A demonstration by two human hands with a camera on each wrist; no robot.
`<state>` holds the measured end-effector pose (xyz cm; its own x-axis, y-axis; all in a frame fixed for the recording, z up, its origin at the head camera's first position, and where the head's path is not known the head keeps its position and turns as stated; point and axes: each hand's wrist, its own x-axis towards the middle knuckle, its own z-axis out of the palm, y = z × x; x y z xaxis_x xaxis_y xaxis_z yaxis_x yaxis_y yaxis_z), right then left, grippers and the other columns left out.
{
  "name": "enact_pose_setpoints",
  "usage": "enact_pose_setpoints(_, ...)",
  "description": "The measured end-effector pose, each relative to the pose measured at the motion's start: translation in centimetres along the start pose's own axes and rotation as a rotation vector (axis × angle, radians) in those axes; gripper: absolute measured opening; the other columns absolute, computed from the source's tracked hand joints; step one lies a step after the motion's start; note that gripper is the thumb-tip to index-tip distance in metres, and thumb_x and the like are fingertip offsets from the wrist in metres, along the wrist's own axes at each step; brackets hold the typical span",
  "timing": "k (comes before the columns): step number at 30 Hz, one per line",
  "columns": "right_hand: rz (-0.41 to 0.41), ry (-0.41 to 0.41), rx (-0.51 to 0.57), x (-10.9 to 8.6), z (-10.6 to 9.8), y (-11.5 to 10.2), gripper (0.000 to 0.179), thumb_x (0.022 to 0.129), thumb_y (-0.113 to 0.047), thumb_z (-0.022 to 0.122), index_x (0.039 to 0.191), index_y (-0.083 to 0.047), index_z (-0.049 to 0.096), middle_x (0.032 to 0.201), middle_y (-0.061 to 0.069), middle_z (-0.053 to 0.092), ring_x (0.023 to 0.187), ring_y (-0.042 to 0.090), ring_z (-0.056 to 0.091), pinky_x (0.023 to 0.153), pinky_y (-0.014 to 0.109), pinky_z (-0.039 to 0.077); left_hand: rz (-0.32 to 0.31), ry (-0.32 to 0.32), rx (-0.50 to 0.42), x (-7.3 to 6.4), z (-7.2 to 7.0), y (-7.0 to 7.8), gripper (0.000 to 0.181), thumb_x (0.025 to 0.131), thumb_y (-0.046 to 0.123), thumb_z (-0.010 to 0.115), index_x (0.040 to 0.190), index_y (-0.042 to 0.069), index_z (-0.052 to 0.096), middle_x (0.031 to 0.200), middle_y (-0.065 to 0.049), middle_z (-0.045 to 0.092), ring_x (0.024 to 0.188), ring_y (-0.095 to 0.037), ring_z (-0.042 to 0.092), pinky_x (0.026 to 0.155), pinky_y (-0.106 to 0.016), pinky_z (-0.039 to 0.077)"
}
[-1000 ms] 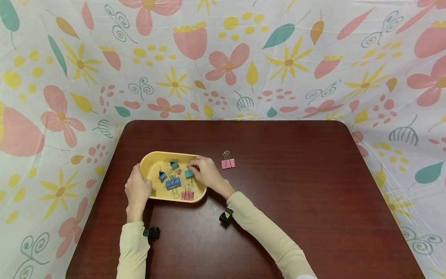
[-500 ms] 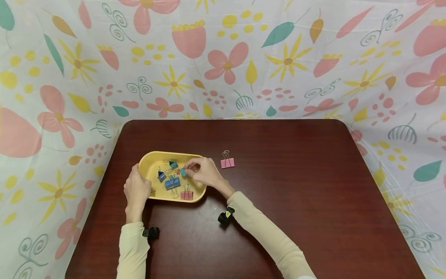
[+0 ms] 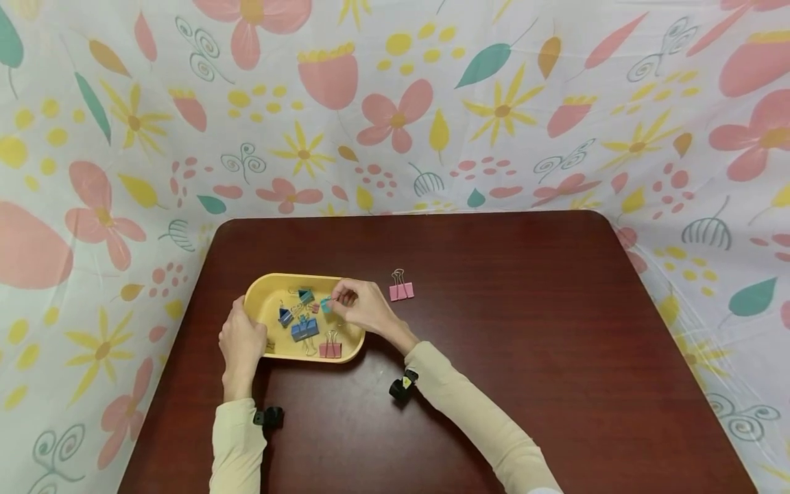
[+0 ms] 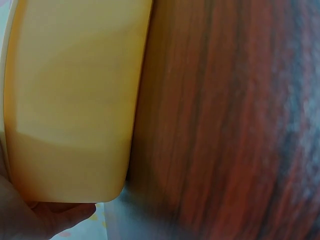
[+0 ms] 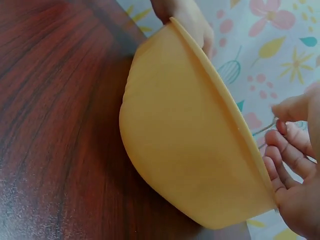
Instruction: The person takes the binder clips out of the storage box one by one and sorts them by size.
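Note:
My left hand (image 3: 243, 341) grips the left end of a yellow plastic tray (image 3: 264, 296), thumb over the rim. Over the tray's right side, my right hand (image 3: 365, 307) pinches a small teal binder clip (image 3: 326, 305). In the right wrist view, thumb and fingertip hold its wire handle (image 5: 265, 129), while the tray wall (image 5: 175, 125) hides the clip's body. Around it in the tray lie a large blue binder clip (image 3: 304, 330), a pink binder clip (image 3: 330, 350), a dark blue one (image 3: 285, 316), a green one (image 3: 305, 296) and a tiny pink one (image 3: 314, 308).
A pink binder clip (image 3: 401, 291) lies on the dark wooden table (image 3: 524, 329) just right of the tray. Behind the table hangs a white flowered cloth (image 3: 395, 103). Black camera straps sit at both wrists, over light sleeves.
My right hand has drawn the teal binder clip a little to the left inside the tray, up close to the tiny pink one. My left hand keeps its grip on the tray's end.

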<state>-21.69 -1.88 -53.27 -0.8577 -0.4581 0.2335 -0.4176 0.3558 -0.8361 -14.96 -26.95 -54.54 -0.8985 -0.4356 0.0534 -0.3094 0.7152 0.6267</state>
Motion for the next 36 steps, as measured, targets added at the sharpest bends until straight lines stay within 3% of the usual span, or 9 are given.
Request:
enact_pose_setpoints(8,-0.048,0.033,0.046,-0.6,-0.7,-0.9,0.004,0.085,-0.009,0.069,0.087,-0.011,0.067,0.082,-0.001,0.07,0.075,0.008,0.063,0.072,0.021,0.055,-0.011,-0.008,-0.005,-0.4,0.2,-0.5,0.059,0.09,0.001,0.05,0.148,-0.002,0.042,0.131,-0.031,0.059,0.11,-0.052,0.059,0.094,-0.066,0.042)
enact_pose_setpoints(16,-0.051,0.084,0.049,-0.7,-2.3,-2.3,0.006,0.09,-0.006,0.072,0.093,-0.011,0.073,0.085,0.002,0.075,0.076,0.008,0.068,0.071,0.021,0.057,-0.016,-0.008,-0.011,-0.7,0.5,-0.6,0.058,0.091,0.002,0.049,0.149,-0.001,0.042,0.131,-0.031,0.059,0.109,-0.052,0.059,0.093,-0.065,0.042)
enact_pose_setpoints(23,-0.031,0.128,0.076,-0.9,-5.1,-2.7,0.007,0.093,-0.008,0.069,0.098,-0.009,0.074,0.085,0.002,0.076,0.068,0.008,0.069,0.065,0.024,0.058,-0.005,-0.005,-0.002,-0.7,0.4,-0.7,0.058,0.091,0.001,0.048,0.148,-0.002,0.042,0.129,-0.032,0.059,0.107,-0.053,0.059,0.091,-0.066,0.042)
enact_pose_setpoints(27,0.02,0.146,0.052,-0.7,-7.1,-2.3,0.007,0.095,-0.011,0.068,0.095,-0.01,0.076,0.079,0.004,0.076,0.066,0.016,0.072,0.057,0.025,0.056,0.002,0.003,-0.006,-0.7,0.1,-0.4,0.057,0.091,0.001,0.049,0.147,-0.002,0.043,0.129,-0.031,0.06,0.107,-0.052,0.059,0.091,-0.066,0.042)
enact_pose_setpoints(36,0.073,0.188,-0.054,-0.8,-11.5,-0.4,0.009,0.098,-0.017,0.067,0.096,-0.015,0.076,0.078,0.003,0.074,0.069,0.017,0.071,0.062,0.026,0.055,-0.004,0.01,-0.021,-0.4,-0.1,0.1,0.056,0.092,0.001,0.048,0.148,-0.002,0.043,0.128,-0.031,0.06,0.108,-0.052,0.059,0.092,-0.066,0.042)
